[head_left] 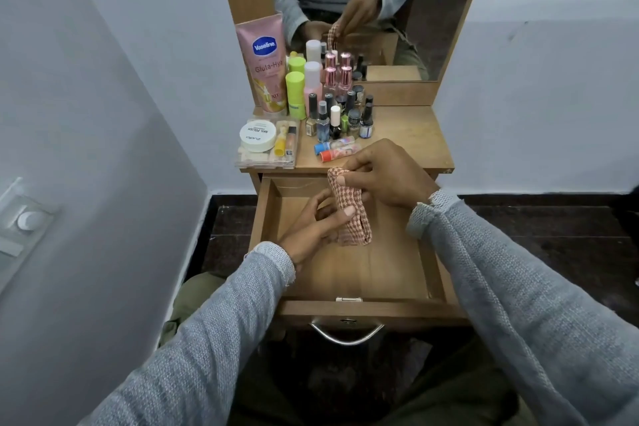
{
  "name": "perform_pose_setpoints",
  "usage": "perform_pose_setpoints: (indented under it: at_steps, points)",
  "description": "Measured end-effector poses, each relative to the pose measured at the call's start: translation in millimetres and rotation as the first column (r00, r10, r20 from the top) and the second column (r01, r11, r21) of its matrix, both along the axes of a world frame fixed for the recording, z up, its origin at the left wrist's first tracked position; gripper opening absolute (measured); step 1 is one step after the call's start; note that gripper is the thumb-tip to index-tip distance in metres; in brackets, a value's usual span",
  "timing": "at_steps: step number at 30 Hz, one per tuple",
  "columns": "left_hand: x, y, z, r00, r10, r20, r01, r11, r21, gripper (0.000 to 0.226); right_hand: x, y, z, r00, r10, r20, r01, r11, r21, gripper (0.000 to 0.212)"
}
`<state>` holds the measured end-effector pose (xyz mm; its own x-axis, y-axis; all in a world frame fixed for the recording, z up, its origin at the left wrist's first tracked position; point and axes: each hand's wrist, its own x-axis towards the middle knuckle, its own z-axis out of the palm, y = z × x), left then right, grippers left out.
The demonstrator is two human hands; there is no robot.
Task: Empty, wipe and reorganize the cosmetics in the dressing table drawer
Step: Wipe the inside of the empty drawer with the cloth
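Cloth [349, 207] folded, long axis upright, pinched by both hands over drawer [363, 273]

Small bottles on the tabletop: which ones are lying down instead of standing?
The two small tubes at the cluster's front edge, one blue-capped and one red-capped, lie on their sides; the nail polish bottles behind stand upright.

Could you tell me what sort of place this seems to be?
Probably a bedroom or dressing corner at home: a small wooden dressing table with a mirror, crowded cosmetics such as nail polish bottles, and an open drawer.
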<state>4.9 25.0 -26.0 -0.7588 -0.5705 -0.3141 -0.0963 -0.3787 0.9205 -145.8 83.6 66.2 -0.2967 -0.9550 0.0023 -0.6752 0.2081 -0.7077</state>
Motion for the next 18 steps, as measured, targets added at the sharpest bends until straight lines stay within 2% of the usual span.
perform_pose_setpoints:
  at_steps: [4, 9, 11, 14, 16, 18]
  points:
    - [10, -6, -6, 1.000, 0.004, -0.016, -0.002, 0.992, 0.127, 0.075, -1, 0, -4, 0.955, 0.030, 0.294, -0.041, 0.999, 0.031, 0.014]
    - [16, -5, -9, 0.996, 0.033, -0.082, -0.012, 0.971, 0.239, 0.073, -4, 7, -15, 0.769, -0.031, 0.639, -0.042, 0.994, 0.099, 0.018]
    - [16, -5, -8, 0.995, 0.013, -0.097, 0.012, 0.966, 0.257, 0.062, -5, 7, -21, 0.726, -0.058, 0.685, -0.050, 0.989, 0.136, 0.019]
    - [17, -5, -8, 0.990, 0.001, -0.145, 0.045, 0.948, 0.316, 0.053, -4, 6, -23, 0.742, -0.096, 0.664, -0.008, 0.988, 0.152, 0.024]
    - [16, -5, -8, 0.978, 0.028, -0.208, 0.050, 0.930, 0.363, 0.059, 1, 5, -25, 0.737, -0.113, 0.666, 0.020, 0.989, 0.145, 0.023]
    - [15, -4, -7, 0.956, 0.062, -0.287, 0.065, 0.909, 0.412, 0.071, 12, 5, -30, 0.693, -0.120, 0.711, 0.038, 0.991, 0.130, 0.019]
